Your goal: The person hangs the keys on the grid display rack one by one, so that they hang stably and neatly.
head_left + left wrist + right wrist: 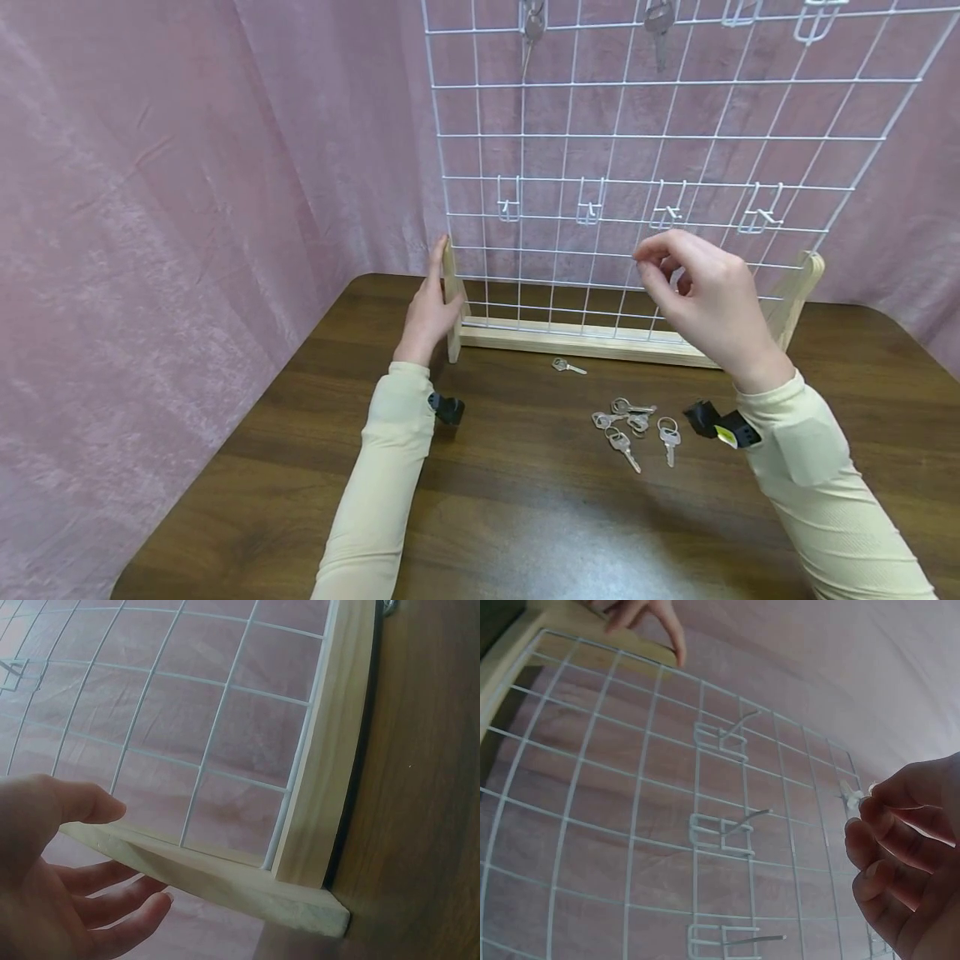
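Note:
My left hand point(429, 315) holds the left wooden upright point(452, 312) of a stand that carries a white wire grid point(573, 136). In the left wrist view the thumb lies on one side of that upright, the other fingers on its far side. My right hand point(708, 300) is raised before the grid's lower right, fingers loosely curled and nothing visible between them. Silver keys point(622, 442) with rings lie in a cluster on the table below it. A single key point(567, 366) lies near the stand's base. Two keys hang high up, one point(534, 23) left, another point(660, 21) right.
Several white wire hooks point(589, 212) form a lower row on the grid. More hooks point(817, 18) are at the top right. The stand's wooden base bar point(585, 343) rests on a brown table point(487, 517). A pink curtain point(187, 167) hangs behind.

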Demonstrator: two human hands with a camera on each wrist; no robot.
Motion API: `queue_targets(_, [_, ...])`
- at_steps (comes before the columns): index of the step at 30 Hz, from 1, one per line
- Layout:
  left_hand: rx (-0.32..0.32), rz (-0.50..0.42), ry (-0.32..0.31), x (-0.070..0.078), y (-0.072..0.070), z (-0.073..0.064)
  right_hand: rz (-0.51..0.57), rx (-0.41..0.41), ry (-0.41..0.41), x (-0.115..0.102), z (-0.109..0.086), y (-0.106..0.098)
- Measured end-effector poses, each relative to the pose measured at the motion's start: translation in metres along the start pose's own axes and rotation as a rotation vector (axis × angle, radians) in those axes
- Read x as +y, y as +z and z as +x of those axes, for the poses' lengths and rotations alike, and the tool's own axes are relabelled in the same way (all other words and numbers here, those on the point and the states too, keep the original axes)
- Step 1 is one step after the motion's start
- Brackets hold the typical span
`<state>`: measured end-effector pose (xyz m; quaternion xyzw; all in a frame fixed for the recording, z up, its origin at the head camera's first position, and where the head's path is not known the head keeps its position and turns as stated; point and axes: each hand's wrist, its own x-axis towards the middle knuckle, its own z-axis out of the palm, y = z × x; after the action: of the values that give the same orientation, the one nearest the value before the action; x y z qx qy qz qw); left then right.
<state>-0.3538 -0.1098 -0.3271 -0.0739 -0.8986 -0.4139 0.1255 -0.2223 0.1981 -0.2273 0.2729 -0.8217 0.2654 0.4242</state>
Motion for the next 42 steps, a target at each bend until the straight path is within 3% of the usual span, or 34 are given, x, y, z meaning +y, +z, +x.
queue_targets(10, [0.001, -0.004, 0.008, 0.002, -0.001, 0.001, -0.021, -0.081, -0.066, 0.005, -0.024, 0.007])
queue_targets(18, [-0.003, 0.006, 0.011, 0.004, 0.001, 0.001, -0.048, -0.140, -0.060, 0.011, -0.043, 0.018])
queue_targets(29, [-0.003, 0.007, 0.000, 0.003, -0.003, -0.001, -0.050, -0.277, -0.157, 0.017, -0.047, 0.030])
queue_targets(35, [-0.010, 0.015, -0.001, 0.001, -0.002, 0.000, -0.054, -0.470, -0.172, 0.024, -0.051, 0.031])
queue_targets(42, [-0.005, 0.021, 0.007, 0.001, 0.000, -0.002, 0.019, -0.822, -0.208, 0.041, -0.061, 0.040])
